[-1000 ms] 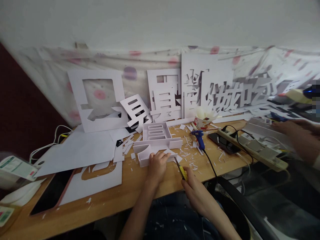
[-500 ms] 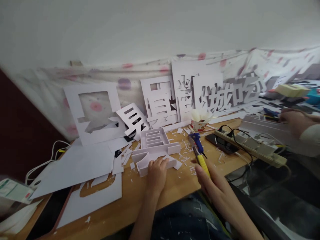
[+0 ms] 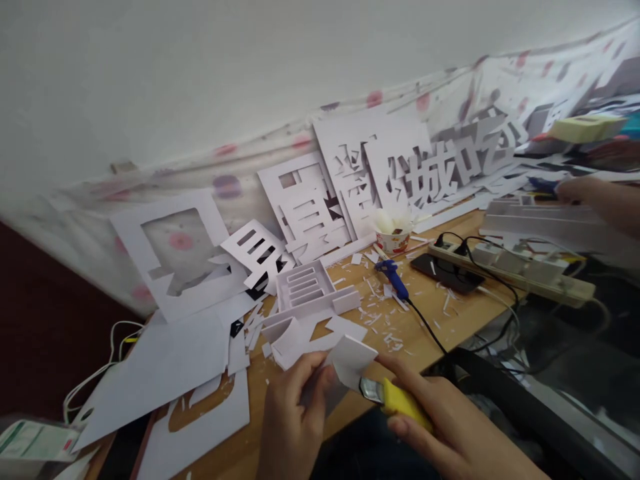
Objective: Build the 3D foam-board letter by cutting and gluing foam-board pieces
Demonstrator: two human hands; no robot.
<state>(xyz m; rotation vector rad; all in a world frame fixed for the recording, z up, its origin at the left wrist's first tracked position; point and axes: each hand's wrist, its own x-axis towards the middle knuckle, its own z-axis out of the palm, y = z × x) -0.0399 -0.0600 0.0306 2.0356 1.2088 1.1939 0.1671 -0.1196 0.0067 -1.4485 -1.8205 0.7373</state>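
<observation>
Near the front edge of the wooden table, my left hand (image 3: pixel 300 407) grips a small folded white piece (image 3: pixel 350 360) between thumb and fingers. My right hand (image 3: pixel 435 413) is closed on a yellow cutter knife (image 3: pixel 405 403), its metal blade touching or very close to the lower edge of that piece. Behind the hands lies a white built-up character form (image 3: pixel 305 293) with raised walls and slots. To its right rests a blue glue gun (image 3: pixel 393 279) among white scraps.
Cut-out white boards (image 3: pixel 305 207) lean against a draped plastic sheet. A paper cup (image 3: pixel 393 239), a dark phone (image 3: pixel 445 273) and a power strip (image 3: pixel 520 273) with cables are at the right. Another person's hand (image 3: pixel 600 200) is at the far right. White sheets (image 3: pixel 165 373) lie left.
My left hand has lifted a white piece off the table toward me. My right hand has brought the knife left to it. The view has tilted.
</observation>
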